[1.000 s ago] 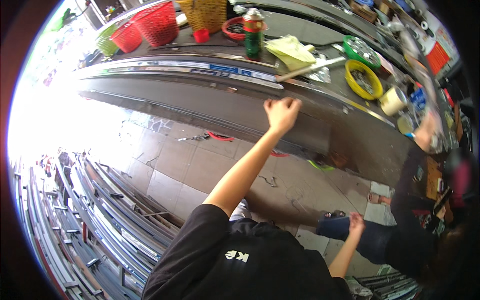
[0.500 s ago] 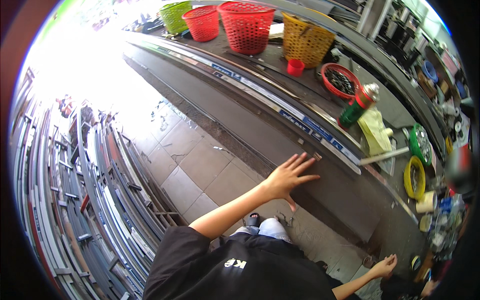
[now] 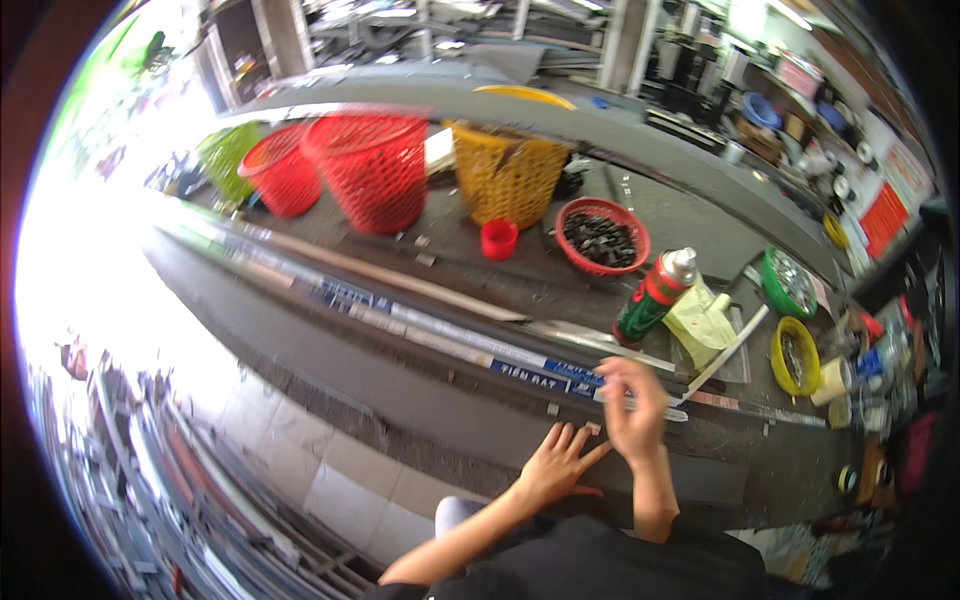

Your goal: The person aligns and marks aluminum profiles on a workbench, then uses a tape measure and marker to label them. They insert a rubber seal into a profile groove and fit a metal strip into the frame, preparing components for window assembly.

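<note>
My left hand (image 3: 555, 466) lies on the dark bench top (image 3: 440, 410) with its fingers spread and holds nothing. By its fingertips is a small brownish piece (image 3: 593, 428). My right hand (image 3: 636, 412) is raised just to the right of it, in front of the right end of long bar profiles (image 3: 480, 352) with blue and white labelled film. Its fingers look bent but are smeared by motion, and nothing shows in them. Beyond it stands a green and red spray can (image 3: 655, 298), next to a pale yellow cloth or bag (image 3: 702, 328) and a white strip (image 3: 730, 352).
Along the back stand a green basket (image 3: 228, 160), red baskets (image 3: 368, 175), a yellow basket (image 3: 508, 180), a small red cup (image 3: 498, 240) and a red basket of dark small parts (image 3: 602, 236). Green (image 3: 788, 284) and yellow baskets (image 3: 794, 357) and bottles (image 3: 885, 350) sit right. Stacked bars (image 3: 180, 480) lie lower left.
The view has turned to the right and up toward the bench. My right hand has come from the lower right to beside my left. My left hand has come down onto the bench top.
</note>
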`<state>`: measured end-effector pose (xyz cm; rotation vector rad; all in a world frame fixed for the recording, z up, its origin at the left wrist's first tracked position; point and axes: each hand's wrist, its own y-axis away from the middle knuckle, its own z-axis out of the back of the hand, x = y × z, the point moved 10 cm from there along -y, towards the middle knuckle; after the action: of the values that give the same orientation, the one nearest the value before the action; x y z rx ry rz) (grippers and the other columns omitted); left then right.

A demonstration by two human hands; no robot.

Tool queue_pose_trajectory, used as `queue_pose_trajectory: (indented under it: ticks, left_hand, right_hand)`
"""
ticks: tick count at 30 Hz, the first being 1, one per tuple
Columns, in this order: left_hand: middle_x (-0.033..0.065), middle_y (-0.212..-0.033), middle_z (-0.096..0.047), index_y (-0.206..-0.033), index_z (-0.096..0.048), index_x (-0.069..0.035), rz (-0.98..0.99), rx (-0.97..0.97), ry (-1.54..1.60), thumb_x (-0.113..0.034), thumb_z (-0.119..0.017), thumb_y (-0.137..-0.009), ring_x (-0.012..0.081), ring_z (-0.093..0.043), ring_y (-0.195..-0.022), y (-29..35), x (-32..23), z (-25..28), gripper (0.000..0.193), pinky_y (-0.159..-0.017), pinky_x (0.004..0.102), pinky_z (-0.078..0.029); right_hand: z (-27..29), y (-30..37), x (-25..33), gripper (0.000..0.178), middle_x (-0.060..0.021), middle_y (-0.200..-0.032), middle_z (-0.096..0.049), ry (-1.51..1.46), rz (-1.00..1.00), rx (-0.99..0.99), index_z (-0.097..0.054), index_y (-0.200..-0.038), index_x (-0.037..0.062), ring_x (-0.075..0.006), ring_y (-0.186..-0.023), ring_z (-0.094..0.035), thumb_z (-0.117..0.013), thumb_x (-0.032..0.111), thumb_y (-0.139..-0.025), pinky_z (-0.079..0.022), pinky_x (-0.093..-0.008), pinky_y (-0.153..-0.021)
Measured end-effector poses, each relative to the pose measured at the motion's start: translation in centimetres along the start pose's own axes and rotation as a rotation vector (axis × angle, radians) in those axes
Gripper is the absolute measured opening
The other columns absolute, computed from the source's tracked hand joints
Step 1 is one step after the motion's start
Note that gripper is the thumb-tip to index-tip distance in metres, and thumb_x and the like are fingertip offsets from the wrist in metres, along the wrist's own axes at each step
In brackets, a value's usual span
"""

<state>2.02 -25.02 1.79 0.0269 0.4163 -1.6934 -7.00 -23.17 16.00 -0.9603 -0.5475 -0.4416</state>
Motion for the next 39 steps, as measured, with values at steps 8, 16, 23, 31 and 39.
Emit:
queue_pose_trajectory:
  ticks: [8,16,23,31,39]
  left_hand:
    - [0.0175,-0.142,-0.052,-0.137,-0.060,-0.015,-0.191,-0.039,0.570,-0.038,-0.071,-0.092,0.0413,-0.042,-0.139,3.7,4.4,6.8,0.052,-0.115,0.0551,-0.035]
    - [0.0075,-0.120,-0.066,-0.111,-0.071,-0.014,0.248,-0.355,0.166,-0.014,-0.072,-0.084,0.0328,-0.058,-0.122,12.1,22.5,15.1,0.027,-0.101,0.0474,-0.046]
    - [0.0060,-0.117,-0.067,-0.105,-0.072,-0.013,0.298,-0.451,0.139,-0.017,-0.072,-0.083,0.0292,-0.061,-0.118,12.7,24.1,14.4,0.022,-0.099,0.0429,-0.048]
    - [0.0085,-0.121,-0.069,-0.108,-0.072,-0.010,0.349,-0.383,0.320,-0.028,-0.070,-0.088,0.0313,-0.061,-0.119,13.2,25.1,14.3,0.027,-0.105,0.0450,-0.046]
    - [0.0131,-0.115,-0.070,-0.108,-0.072,-0.010,0.293,-0.372,0.298,-0.046,-0.067,-0.091,0.0288,-0.060,-0.124,14.5,22.5,13.9,0.040,-0.115,0.0511,-0.035]
  right_hand:
    - [-4.7,0.6,1.7,0.021,-0.0115,-0.088,-0.074,0.033,-0.134,-0.021,-0.066,-0.114,0.0025,-0.0167,-0.070,-0.071,-0.062,0.001,-0.094,-0.054,-0.0278,-0.062]
    - [-5.5,7.4,-0.2,0.015,-0.0103,-0.086,-0.071,-0.065,-0.563,-0.356,-0.064,-0.112,-0.0011,-0.0121,-0.072,-0.068,-0.054,0.002,-0.101,-0.054,-0.0250,-0.060]
    - [-14.4,5.8,3.0,0.064,-0.0151,-0.123,-0.063,0.155,-0.363,0.479,-0.053,-0.137,0.0055,-0.0280,-0.109,-0.060,-0.080,0.030,-0.084,-0.048,-0.0409,-0.096]
    - [-20.7,8.4,5.5,0.105,-0.0178,-0.140,-0.047,0.534,0.012,0.556,-0.040,-0.148,0.0042,-0.0385,-0.128,-0.043,-0.079,0.063,-0.070,-0.034,-0.0551,-0.108]
    - [-21.2,7.0,4.3,0.087,-0.0217,-0.120,-0.059,0.501,0.049,0.728,-0.051,-0.136,-0.0014,-0.0424,-0.116,-0.053,-0.079,0.056,-0.078,-0.041,-0.0505,-0.102]
